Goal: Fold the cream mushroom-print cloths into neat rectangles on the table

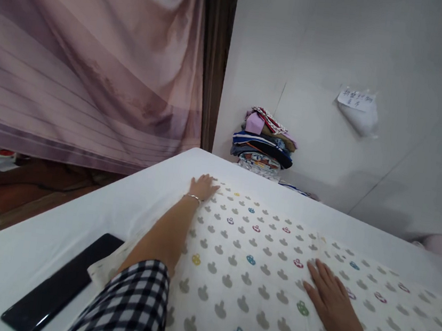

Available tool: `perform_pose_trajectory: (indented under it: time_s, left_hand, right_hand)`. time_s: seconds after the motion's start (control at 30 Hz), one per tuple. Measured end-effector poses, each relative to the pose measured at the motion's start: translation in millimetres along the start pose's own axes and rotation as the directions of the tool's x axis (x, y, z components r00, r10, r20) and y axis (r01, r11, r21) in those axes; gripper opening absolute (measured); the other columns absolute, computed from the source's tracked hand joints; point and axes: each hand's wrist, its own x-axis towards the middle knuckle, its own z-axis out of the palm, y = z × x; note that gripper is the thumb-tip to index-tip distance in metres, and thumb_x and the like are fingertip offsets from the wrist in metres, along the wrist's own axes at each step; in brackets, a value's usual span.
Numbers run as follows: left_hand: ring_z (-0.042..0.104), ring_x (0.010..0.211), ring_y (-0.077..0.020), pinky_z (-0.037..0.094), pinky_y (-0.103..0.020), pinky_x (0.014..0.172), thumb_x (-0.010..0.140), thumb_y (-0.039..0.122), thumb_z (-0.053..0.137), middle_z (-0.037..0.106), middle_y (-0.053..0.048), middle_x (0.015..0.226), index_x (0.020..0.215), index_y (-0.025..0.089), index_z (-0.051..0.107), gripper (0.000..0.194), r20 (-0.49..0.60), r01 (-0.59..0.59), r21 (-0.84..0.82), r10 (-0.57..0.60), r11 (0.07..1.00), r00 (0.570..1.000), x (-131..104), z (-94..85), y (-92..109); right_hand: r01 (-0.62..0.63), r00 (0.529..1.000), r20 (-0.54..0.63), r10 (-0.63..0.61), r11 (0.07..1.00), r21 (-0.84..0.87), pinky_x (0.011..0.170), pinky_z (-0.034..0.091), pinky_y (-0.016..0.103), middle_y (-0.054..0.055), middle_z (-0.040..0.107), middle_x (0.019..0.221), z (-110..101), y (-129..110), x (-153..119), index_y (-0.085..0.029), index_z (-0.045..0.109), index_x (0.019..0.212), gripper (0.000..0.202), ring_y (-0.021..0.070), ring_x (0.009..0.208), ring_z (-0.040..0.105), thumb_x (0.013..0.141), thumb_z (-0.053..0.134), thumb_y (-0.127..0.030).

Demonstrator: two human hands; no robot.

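A white cloth (238,272) printed with grey shapes and small coloured figures lies spread over the white table. At its far left corner rests my left hand (202,187), fingers spread, with a bracelet at the wrist. My right hand (331,302) lies flat on the cloth farther right, its fingers stretched out and pressing nothing but the fabric. A loose piece of the cloth's left edge shows beside my checked left sleeve (127,304). Part of the cloth runs out of view at the bottom and right.
A black phone-like slab (63,283) lies on the white table (154,187) at the left. Folded clothes (264,141) are stacked beyond the far edge. A pink curtain (96,64) hangs at the left. A labelled plastic bag (358,112) is fixed to the wall.
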Motion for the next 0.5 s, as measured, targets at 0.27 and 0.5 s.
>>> perform_pose_trajectory:
  time_s: [0.27, 0.5]
  left_hand:
    - [0.021, 0.141, -0.0247, 0.020, -0.052, 0.111, 0.089, 0.056, 0.028, 0.024, -0.006, 0.155, 0.140, 0.025, 0.037, 0.060, 0.006, 0.099, 0.016, -0.099, 0.995, 0.995, -25, -14.8, -32]
    - [0.042, 0.128, -0.0267, 0.038, -0.040, 0.101, 0.091, 0.041, 0.028, 0.039, -0.014, 0.145, 0.136, 0.016, 0.041, 0.053, -0.096, 0.226, 0.013, -0.224, 0.974, 0.970, -58, -42.4, -42]
  right_hand:
    - [-0.026, 0.999, 0.026, 0.026, 1.000, -0.004, 0.110, 0.028, 0.051, 0.005, 0.027, 0.152, -4, -5, 4, -0.025, 0.034, 0.145, 0.058, 0.0265, 0.140, 0.024, 0.095, 0.024, -0.051]
    - [-0.039, 0.999, 0.031, 0.040, 0.999, -0.015, 0.109, 0.028, 0.050, 0.006, 0.030, 0.151, -6, -8, 7, -0.024, 0.037, 0.144, 0.058, 0.0257, 0.140, 0.025, 0.095, 0.023, -0.052]
